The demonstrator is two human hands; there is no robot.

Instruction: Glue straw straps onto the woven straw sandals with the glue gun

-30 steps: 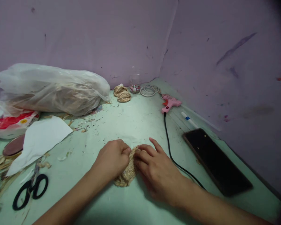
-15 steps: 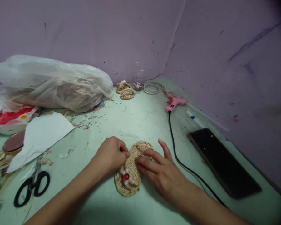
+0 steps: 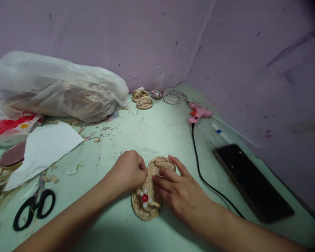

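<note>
A small woven straw slipper (image 3: 154, 187) lies on the green tabletop, its narrow middle between my hands. A flower of white beads with a red centre (image 3: 145, 198) sits on its near part. My left hand (image 3: 130, 171) is closed in a pinch against the slipper's left edge; whatever its fingertips hold is hidden. From the right, my right hand (image 3: 177, 187) grips the slipper, with bent fingers on top and one finger at the far right edge. Its thumb is out of sight.
Black-handled scissors (image 3: 34, 206), white paper (image 3: 46, 143) and a stuffed plastic bag (image 3: 68, 92) lie left. Behind are more woven pieces (image 3: 144, 102) and beads (image 3: 157, 93). On the right are a pink glue gun (image 3: 198, 112), its cord (image 3: 196, 157) and a phone (image 3: 252, 182).
My right hand's outstretched finger has come down onto the slipper's far edge. The left hand stays pinched at the left edge. The camera view has shifted slightly.
</note>
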